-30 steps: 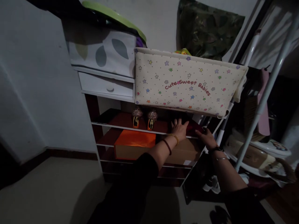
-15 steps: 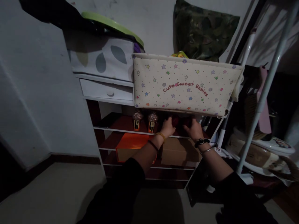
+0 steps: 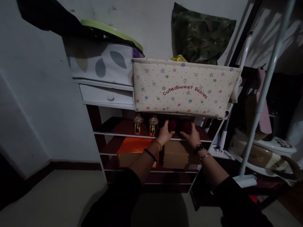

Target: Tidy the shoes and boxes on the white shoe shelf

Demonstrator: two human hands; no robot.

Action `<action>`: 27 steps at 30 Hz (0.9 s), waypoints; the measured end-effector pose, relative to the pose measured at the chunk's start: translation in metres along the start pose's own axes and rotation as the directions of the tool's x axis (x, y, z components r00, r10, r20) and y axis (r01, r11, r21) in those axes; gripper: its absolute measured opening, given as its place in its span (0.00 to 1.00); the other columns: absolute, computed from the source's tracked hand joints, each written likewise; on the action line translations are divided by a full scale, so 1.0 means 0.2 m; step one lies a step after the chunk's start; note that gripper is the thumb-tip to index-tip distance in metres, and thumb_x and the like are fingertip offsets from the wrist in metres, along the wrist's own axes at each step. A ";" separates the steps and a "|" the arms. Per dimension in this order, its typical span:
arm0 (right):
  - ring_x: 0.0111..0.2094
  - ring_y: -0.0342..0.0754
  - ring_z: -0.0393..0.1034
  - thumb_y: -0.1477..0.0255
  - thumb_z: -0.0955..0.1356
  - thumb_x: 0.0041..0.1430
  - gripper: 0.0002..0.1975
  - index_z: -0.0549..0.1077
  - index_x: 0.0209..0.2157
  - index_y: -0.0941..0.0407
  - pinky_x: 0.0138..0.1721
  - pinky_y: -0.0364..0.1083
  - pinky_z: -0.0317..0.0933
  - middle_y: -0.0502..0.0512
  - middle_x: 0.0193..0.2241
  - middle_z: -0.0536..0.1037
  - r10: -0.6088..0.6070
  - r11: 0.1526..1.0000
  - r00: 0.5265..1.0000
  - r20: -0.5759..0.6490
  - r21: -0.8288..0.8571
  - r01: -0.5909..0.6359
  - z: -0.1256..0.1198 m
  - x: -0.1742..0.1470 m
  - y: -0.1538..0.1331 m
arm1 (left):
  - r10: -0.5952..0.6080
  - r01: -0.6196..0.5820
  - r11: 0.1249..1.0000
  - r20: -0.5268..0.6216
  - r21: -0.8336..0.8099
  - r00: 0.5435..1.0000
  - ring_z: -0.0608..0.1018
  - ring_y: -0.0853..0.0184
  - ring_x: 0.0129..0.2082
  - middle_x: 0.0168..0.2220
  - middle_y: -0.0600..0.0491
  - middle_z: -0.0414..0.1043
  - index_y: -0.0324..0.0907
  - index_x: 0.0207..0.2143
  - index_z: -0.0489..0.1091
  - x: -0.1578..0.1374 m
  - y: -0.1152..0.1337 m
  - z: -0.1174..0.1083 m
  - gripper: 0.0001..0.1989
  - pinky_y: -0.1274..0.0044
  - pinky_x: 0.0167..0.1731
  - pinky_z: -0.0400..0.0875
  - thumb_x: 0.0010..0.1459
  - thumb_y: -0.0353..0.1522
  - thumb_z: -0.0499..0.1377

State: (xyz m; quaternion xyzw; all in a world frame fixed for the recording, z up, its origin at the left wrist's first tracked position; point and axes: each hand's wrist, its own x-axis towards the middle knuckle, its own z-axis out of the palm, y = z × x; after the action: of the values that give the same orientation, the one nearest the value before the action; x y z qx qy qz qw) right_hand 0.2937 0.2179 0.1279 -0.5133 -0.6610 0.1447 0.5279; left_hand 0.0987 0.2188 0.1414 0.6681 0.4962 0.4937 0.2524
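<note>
Two dark red rounded things that look like a pair of shoes [image 3: 179,125] sit side by side on the upper shelf [image 3: 120,125], under the overhanging fabric bin. My left hand [image 3: 165,132] is curled against their left side. On their right side my right hand [image 3: 192,135] grips, its thumb across the front. Poor light hides the fingertips and the backs of the shoes. Left of my left hand stands a pair of sandals with glittery tops, one sandal [image 3: 153,125] close to it and the other sandal [image 3: 138,124] further left.
A star-printed fabric bin [image 3: 182,90] juts out just above my hands. The lower shelf bears an orange box [image 3: 132,146] and a brown cardboard box [image 3: 176,154]. A white drawer [image 3: 106,94] is at upper left. At right stand a pale pole [image 3: 262,94] and a pink-handled brush [image 3: 264,104].
Both hands have come slightly left and lower in view, and the dark red shoes show more clearly between them. The whole view has shifted a little.
</note>
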 end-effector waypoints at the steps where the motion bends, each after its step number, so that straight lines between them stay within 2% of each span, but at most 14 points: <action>1: 0.48 0.58 0.79 0.62 0.77 0.48 0.39 0.64 0.60 0.54 0.51 0.56 0.72 0.62 0.50 0.82 -0.011 1.000 1.000 0.011 0.013 0.011 0.01 0.01 0.00 | -0.011 0.010 1.000 0.007 0.010 1.000 0.79 0.49 0.57 0.57 0.38 0.77 0.39 0.73 0.55 0.00 0.00 0.00 0.46 0.62 0.58 0.72 0.54 0.24 0.69; 8: 0.50 0.59 0.79 0.62 0.77 0.50 0.40 0.62 0.62 0.55 0.54 0.57 0.71 0.64 0.52 0.81 -0.029 1.000 0.999 0.032 -0.009 0.030 0.02 0.04 0.05 | 0.014 -0.014 1.000 -0.038 -0.005 0.999 0.77 0.52 0.60 0.58 0.40 0.76 0.41 0.72 0.58 0.01 0.01 0.05 0.45 0.64 0.61 0.70 0.53 0.22 0.68; 13: 0.52 0.60 0.77 0.64 0.76 0.53 0.41 0.60 0.65 0.55 0.56 0.58 0.69 0.66 0.55 0.79 -0.054 0.999 0.998 0.037 0.005 0.054 0.04 0.03 0.08 | 0.001 -0.001 1.000 -0.015 0.006 1.000 0.79 0.52 0.56 0.48 0.44 0.80 0.40 0.72 0.57 0.00 0.00 0.04 0.44 0.65 0.59 0.71 0.55 0.24 0.68; 15: 0.53 0.60 0.77 0.64 0.76 0.53 0.43 0.58 0.66 0.55 0.56 0.58 0.69 0.67 0.56 0.79 -0.042 0.999 0.998 0.046 0.016 0.042 0.04 0.03 0.08 | -0.023 0.023 1.000 -0.012 0.003 1.000 0.80 0.52 0.55 0.47 0.43 0.80 0.38 0.72 0.56 0.01 -0.01 0.05 0.44 0.64 0.58 0.72 0.55 0.25 0.68; 17: 0.55 0.62 0.76 0.62 0.77 0.52 0.45 0.57 0.67 0.58 0.57 0.60 0.69 0.70 0.57 0.77 -0.035 0.999 0.999 0.031 0.007 0.035 0.02 0.01 0.05 | -0.045 0.044 0.999 -0.010 -0.027 0.999 0.79 0.51 0.55 0.50 0.40 0.79 0.36 0.74 0.52 0.00 -0.02 0.05 0.48 0.62 0.58 0.72 0.54 0.24 0.69; 19: 0.59 0.64 0.72 0.60 0.76 0.54 0.47 0.57 0.68 0.61 0.60 0.62 0.66 0.74 0.60 0.74 -0.082 0.996 0.995 -0.054 -0.029 0.081 -0.01 -0.06 -0.01 | -0.012 0.010 0.997 -0.022 -0.081 1.000 0.77 0.50 0.59 0.57 0.37 0.75 0.37 0.74 0.50 -0.04 -0.03 0.04 0.52 0.61 0.57 0.73 0.51 0.23 0.70; 21: 0.63 0.63 0.67 0.59 0.73 0.60 0.42 0.58 0.69 0.61 0.63 0.61 0.62 0.74 0.64 0.69 -0.197 0.980 0.966 -0.166 -0.073 0.187 -0.04 -0.19 -0.09 | 0.105 -0.111 0.984 -0.054 -0.140 0.993 0.73 0.50 0.63 0.65 0.35 0.67 0.39 0.73 0.54 -0.14 -0.04 0.01 0.49 0.62 0.57 0.74 0.51 0.23 0.68; 22: 0.64 0.60 0.67 0.60 0.71 0.64 0.37 0.60 0.68 0.60 0.64 0.59 0.62 0.71 0.65 0.69 -0.254 0.967 0.947 -0.196 -0.081 0.243 -0.05 -0.28 -0.13 | 0.181 -0.190 0.969 -0.075 -0.155 0.981 0.72 0.51 0.64 0.67 0.34 0.64 0.39 0.71 0.58 -0.23 -0.05 -0.02 0.44 0.63 0.57 0.74 0.52 0.23 0.67; 23: 0.60 0.57 0.70 0.61 0.69 0.66 0.30 0.63 0.65 0.58 0.61 0.56 0.63 0.67 0.61 0.73 -0.284 0.959 0.937 -0.203 -0.075 0.274 -0.05 -0.38 -0.17 | 0.264 -0.275 0.946 -0.084 -0.170 0.961 0.72 0.53 0.64 0.67 0.35 0.63 0.39 0.68 0.62 -0.33 -0.05 -0.05 0.37 0.64 0.57 0.74 0.57 0.26 0.64; 25: 0.46 0.50 0.76 0.64 0.67 0.70 0.17 0.71 0.56 0.55 0.50 0.49 0.67 0.59 0.47 0.80 -0.282 0.958 0.944 -0.171 -0.001 0.286 -0.03 -0.60 -0.25 | 0.370 -0.374 0.915 -0.052 -0.153 0.928 0.77 0.57 0.57 0.60 0.39 0.71 0.41 0.58 0.71 -0.57 -0.07 -0.10 0.21 0.67 0.52 0.76 0.63 0.30 0.61; 26: 0.42 0.48 0.75 0.65 0.67 0.71 0.11 0.73 0.49 0.55 0.46 0.46 0.66 0.56 0.41 0.80 -0.273 0.959 0.955 -0.119 0.037 0.279 0.00 -0.70 -0.27 | 0.382 -0.382 0.914 -0.032 -0.136 0.924 0.79 0.60 0.50 0.52 0.42 0.75 0.41 0.50 0.74 -0.69 -0.09 -0.13 0.13 0.69 0.49 0.76 0.64 0.31 0.60; 27: 0.40 0.47 0.74 0.65 0.66 0.72 0.08 0.74 0.44 0.55 0.43 0.45 0.65 0.54 0.38 0.79 -0.271 0.960 0.962 -0.033 0.071 0.272 0.04 -0.80 -0.29 | 0.363 -0.356 0.927 0.036 -0.120 0.931 0.79 0.61 0.45 0.45 0.46 0.77 0.41 0.46 0.75 -0.80 -0.11 -0.16 0.10 0.70 0.47 0.75 0.65 0.32 0.59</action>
State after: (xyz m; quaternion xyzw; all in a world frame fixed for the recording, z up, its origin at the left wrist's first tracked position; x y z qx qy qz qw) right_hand 0.2437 0.0630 0.0800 -0.3992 -0.7132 0.0896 0.5692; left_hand 0.0575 0.0760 0.0693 0.7465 0.3296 0.5390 0.2089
